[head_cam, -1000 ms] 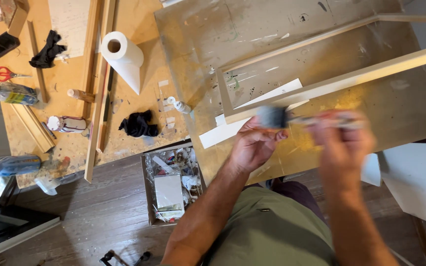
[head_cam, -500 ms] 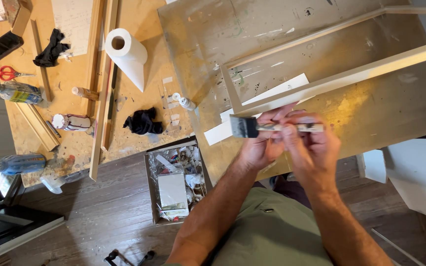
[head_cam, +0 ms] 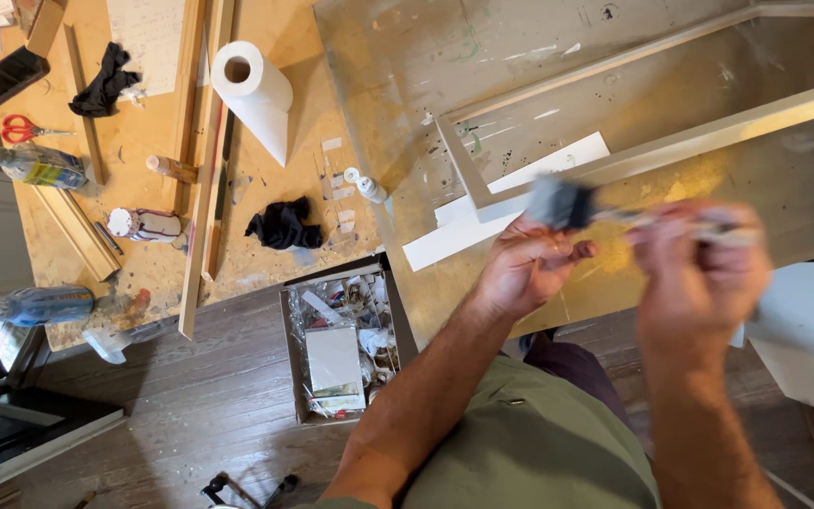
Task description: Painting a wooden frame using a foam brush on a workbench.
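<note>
I'm seeing the brush (head_cam: 565, 204) hovering over the table (head_cam: 407, 85), near the frame (head_cam: 671, 151): dark, squarish bristles (blurred), pale handle. My right hand (head_cam: 699, 273) is gripping the handle; my left hand (head_cam: 525, 269) is curling half-closed, fingertips touching the bristles.

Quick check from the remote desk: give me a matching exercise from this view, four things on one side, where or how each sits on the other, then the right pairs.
Things:
1. paintbrush
2. paper towel roll
3. scissors
4. cardboard box

Places:
A. on the floor, full of odds and ends
B. far left of the bench, red handles
C. between left hand and right hand, blurred
D. lying on the bench, white

Pairs: 1-C, 2-D, 3-B, 4-A
</note>
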